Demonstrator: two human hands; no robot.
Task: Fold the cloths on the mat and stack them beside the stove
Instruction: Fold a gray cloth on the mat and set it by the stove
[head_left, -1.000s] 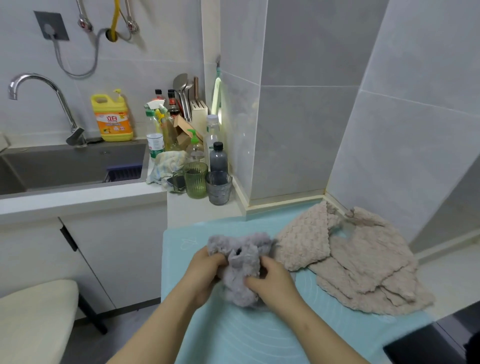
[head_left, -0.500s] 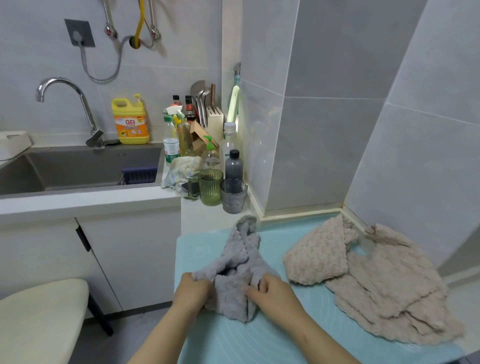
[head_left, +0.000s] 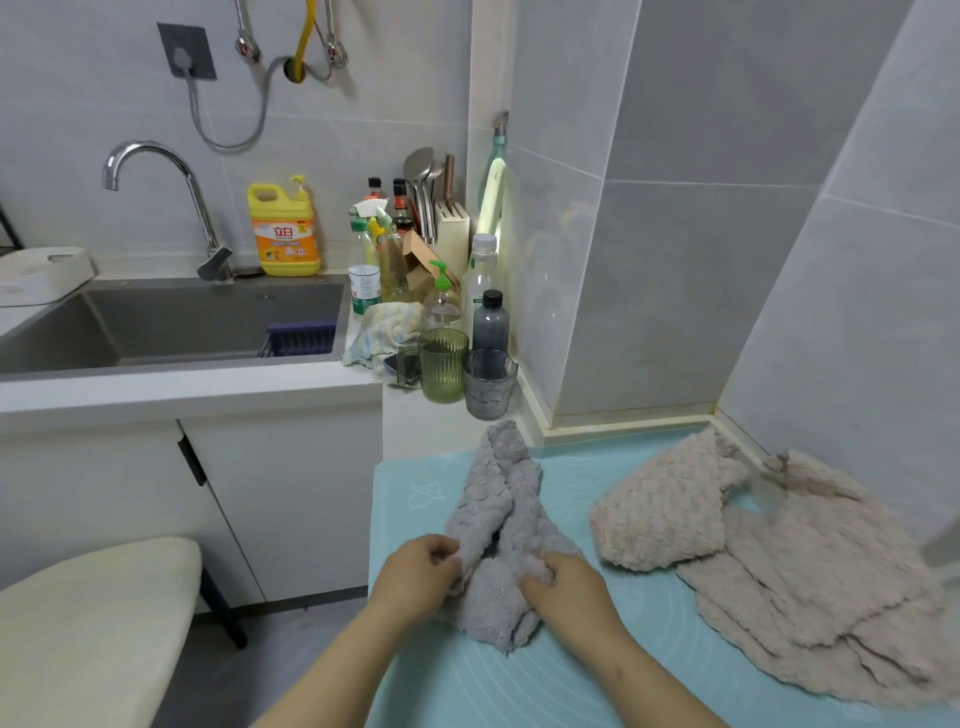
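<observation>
The left hand (head_left: 418, 569) and right hand (head_left: 563, 579) each pinch a near edge of the grey cloth (head_left: 511, 525), crumpled lengthwise on the mat's (head_left: 571, 686) left side. Plush, limp and light, it looks best held by its corners.

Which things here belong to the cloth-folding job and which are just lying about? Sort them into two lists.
Job:
grey cloth, gripped by left hand and right hand
beige cloths
blue mat

Lying about:
yellow detergent jug
green cup
grey cup
rag by the sink
knife block
</observation>
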